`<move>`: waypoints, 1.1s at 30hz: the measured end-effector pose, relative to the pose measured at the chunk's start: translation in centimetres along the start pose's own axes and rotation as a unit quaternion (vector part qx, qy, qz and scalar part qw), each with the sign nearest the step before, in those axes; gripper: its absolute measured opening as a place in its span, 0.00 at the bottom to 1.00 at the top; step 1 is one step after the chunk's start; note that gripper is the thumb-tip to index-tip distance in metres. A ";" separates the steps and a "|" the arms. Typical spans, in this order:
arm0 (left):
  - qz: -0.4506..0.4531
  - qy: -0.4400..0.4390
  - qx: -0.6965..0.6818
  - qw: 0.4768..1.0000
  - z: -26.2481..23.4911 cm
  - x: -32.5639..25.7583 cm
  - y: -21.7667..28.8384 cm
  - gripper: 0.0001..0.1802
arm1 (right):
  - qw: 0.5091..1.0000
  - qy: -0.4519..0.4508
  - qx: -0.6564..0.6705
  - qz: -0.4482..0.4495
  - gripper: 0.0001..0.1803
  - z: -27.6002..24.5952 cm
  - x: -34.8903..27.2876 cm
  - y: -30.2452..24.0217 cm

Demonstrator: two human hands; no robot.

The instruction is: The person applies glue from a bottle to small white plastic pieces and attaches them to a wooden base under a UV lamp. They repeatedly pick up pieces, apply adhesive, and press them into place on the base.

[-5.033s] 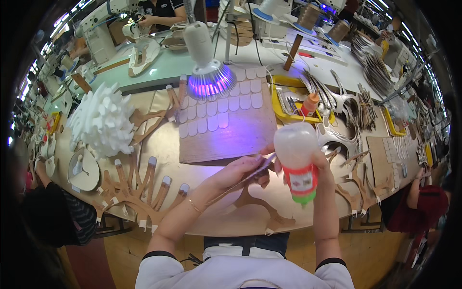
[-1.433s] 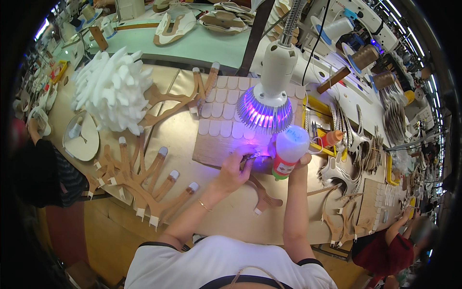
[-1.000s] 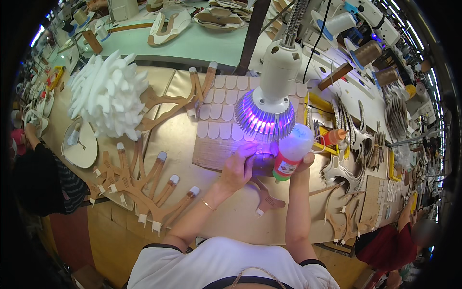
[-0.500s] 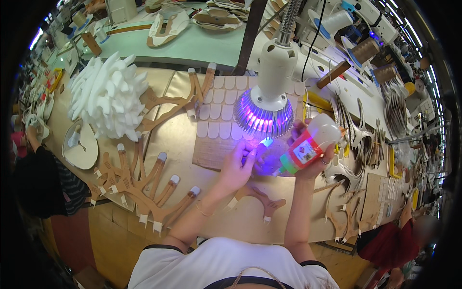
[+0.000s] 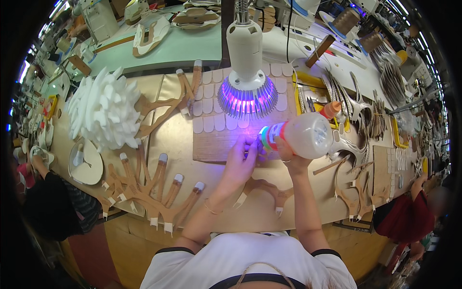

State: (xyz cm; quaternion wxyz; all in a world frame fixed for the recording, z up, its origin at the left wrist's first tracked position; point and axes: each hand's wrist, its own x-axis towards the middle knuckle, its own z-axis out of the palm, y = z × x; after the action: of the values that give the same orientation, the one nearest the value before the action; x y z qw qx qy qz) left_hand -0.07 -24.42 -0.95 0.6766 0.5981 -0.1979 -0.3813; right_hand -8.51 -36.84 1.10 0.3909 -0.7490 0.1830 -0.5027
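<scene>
Right hand (image 5: 288, 159) grips white glue bottle (image 5: 301, 136) tipped sideways, nozzle toward left hand (image 5: 239, 161), whose fingers pinch something small, unclear; purple lamp (image 5: 247, 91) just above.

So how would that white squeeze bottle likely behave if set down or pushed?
The bottle, tipped sideways in the right hand, looks round, so lying flat it would probably roll. Its translucent plastic suggests soft walls that give under a squeeze. Likely light for its size.

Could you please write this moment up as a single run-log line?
left hand: pressing small piece under purple lamp | right hand: holding white glue bottle tipped sideways, nozzle toward left hand | surface: tan worktable
</scene>
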 end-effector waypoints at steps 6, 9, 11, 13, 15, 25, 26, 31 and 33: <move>0.029 0.018 0.049 0.998 0.4 -0.4 0.4 0.07 | 0.991 -0.018 -0.120 -0.060 0.44 0.1 -0.3 1.4; 0.054 0.028 0.075 0.995 0.6 -0.6 0.3 0.06 | 0.999 -0.014 0.019 0.047 0.44 0.1 -0.2 1.0; 0.072 0.035 0.097 0.992 0.7 -0.7 0.3 0.06 | 0.999 -0.016 -0.033 -0.013 0.44 0.1 -0.3 0.8; 0.091 0.040 0.117 0.988 0.8 -0.8 0.2 0.06 | 0.995 -0.019 -0.067 -0.067 0.37 0.2 -0.5 1.0; 0.079 0.038 0.093 0.992 0.8 -0.8 0.2 0.06 | 0.994 -0.024 -0.078 -0.071 0.30 0.1 -0.7 1.4; 0.001 0.017 -0.011 1.000 0.2 -0.3 -0.4 0.12 | 0.996 -0.003 -0.059 -0.066 0.36 0.3 -1.3 0.9; 0.002 0.015 -0.015 1.000 0.3 -0.3 -0.3 0.12 | 0.988 -0.024 -0.112 -0.104 0.35 0.0 -1.2 0.8; -0.009 0.014 -0.036 0.999 0.5 -0.7 0.1 0.08 | 0.980 -0.079 -0.121 -0.140 0.33 -0.6 -1.3 1.2; -0.015 0.010 -0.048 0.999 0.5 -0.8 0.1 0.08 | 0.988 -0.049 -0.111 -0.096 0.33 -0.4 -1.7 1.5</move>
State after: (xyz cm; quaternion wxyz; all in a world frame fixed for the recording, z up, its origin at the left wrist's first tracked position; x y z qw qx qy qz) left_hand -0.87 -24.17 -0.56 0.7006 0.5716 -0.1643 -0.3944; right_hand -9.37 -36.78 -1.01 0.2641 -0.8254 0.1459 -0.4771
